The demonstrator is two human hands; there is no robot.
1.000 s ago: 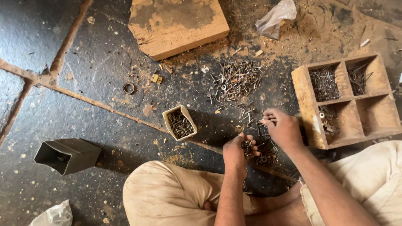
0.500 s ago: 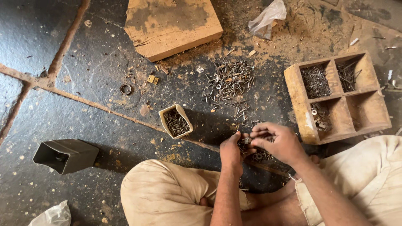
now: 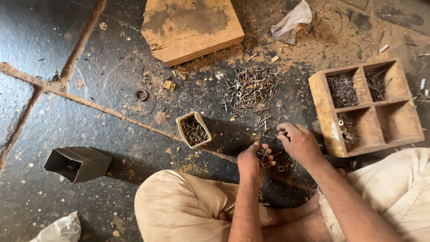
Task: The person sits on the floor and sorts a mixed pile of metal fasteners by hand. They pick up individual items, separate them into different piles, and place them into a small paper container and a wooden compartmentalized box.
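My left hand (image 3: pixel 252 162) is cupped around a clump of small screws and nails just above the dark stone floor. My right hand (image 3: pixel 298 141) is close beside it, fingertips pinched over the same loose fasteners. A bigger pile of screws and nails (image 3: pixel 251 88) is spread on the floor just beyond both hands. A small cream box (image 3: pixel 193 130) full of screws stands left of my left hand. At the right sits a wooden compartment tray (image 3: pixel 323 102) with nails in its far cells and a few bits in a near cell.
A thick wooden block (image 3: pixel 191 28) lies at the top. A dark metal open-ended box (image 3: pixel 77 164) rests at the left. Plastic bags lie at the top right (image 3: pixel 292 21) and bottom left (image 3: pixel 58 231). A metal ring (image 3: pixel 141 95) lies on the floor. My crossed legs fill the bottom.
My right hand has come down from the floor pile to meet the left hand. The view has shifted slightly.
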